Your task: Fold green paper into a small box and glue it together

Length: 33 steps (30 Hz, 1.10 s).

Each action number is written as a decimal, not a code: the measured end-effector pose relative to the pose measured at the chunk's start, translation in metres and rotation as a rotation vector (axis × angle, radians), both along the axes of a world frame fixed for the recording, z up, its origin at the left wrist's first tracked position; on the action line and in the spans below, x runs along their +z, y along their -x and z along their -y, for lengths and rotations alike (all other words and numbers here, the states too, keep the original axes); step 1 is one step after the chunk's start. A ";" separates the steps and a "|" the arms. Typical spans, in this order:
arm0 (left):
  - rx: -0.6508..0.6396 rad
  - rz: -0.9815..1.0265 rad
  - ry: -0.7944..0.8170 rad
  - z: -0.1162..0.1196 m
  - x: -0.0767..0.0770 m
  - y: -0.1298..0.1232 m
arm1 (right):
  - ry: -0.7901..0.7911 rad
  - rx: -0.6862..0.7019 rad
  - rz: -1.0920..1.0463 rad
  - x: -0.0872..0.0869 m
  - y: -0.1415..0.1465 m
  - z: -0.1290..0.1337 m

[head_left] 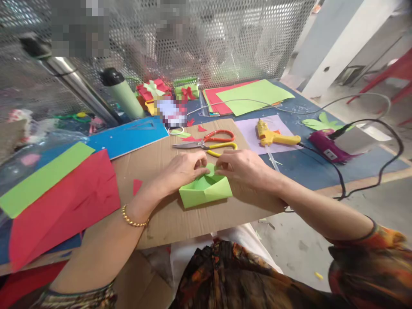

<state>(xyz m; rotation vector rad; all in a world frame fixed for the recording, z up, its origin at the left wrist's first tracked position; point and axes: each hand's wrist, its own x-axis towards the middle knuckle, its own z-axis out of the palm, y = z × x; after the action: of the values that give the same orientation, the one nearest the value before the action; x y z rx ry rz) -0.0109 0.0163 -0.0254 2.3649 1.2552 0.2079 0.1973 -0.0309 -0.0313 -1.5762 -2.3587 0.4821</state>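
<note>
A folded light-green paper box [206,195] sits on the brown cardboard [161,223] in front of me, its top open. My left hand [188,167] pinches the box's far edge on the left, fingers curled. On the right side of that same edge, my right hand [240,167] pinches the paper with its fingers bent. Between the two hands a rounded green flap stands up. Just beyond them lie scissors [206,145] with one red and one yellow handle. Small red paper scraps [137,186] are scattered on the cardboard.
Right of the scissors, a yellow glue gun [277,138] rests on lilac paper [247,128], its cord running to a purple power strip [328,146]. Red paper [71,210] and a blue folder [128,139] lie left. Bottles [125,96] stand behind, near finished paper boxes [186,91].
</note>
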 end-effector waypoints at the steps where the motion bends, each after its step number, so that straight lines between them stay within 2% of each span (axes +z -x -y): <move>1: 0.008 0.003 -0.007 0.000 0.000 0.000 | 0.006 0.011 -0.008 0.000 0.000 0.001; 12: -0.067 -0.019 -0.047 0.003 0.001 0.000 | 0.041 -0.011 -0.026 -0.001 0.000 0.006; 20: -0.116 0.066 -0.059 0.002 -0.001 0.001 | -0.103 0.061 -0.113 -0.007 -0.001 0.012; 28: -0.088 0.059 -0.021 0.005 0.001 0.000 | -0.139 0.122 -0.183 -0.015 -0.001 0.009; 31: -0.089 0.019 -0.036 0.004 0.001 0.000 | -0.137 0.123 -0.187 -0.009 -0.005 0.007; 33: -0.086 0.003 -0.041 0.004 0.001 0.001 | -0.162 0.111 -0.204 0.000 -0.017 0.005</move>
<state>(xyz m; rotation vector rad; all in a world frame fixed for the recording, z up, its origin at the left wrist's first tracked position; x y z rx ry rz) -0.0115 0.0121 -0.0244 2.4467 1.1557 0.2114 0.2146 -0.0362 -0.0308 -1.2679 -2.2751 0.4400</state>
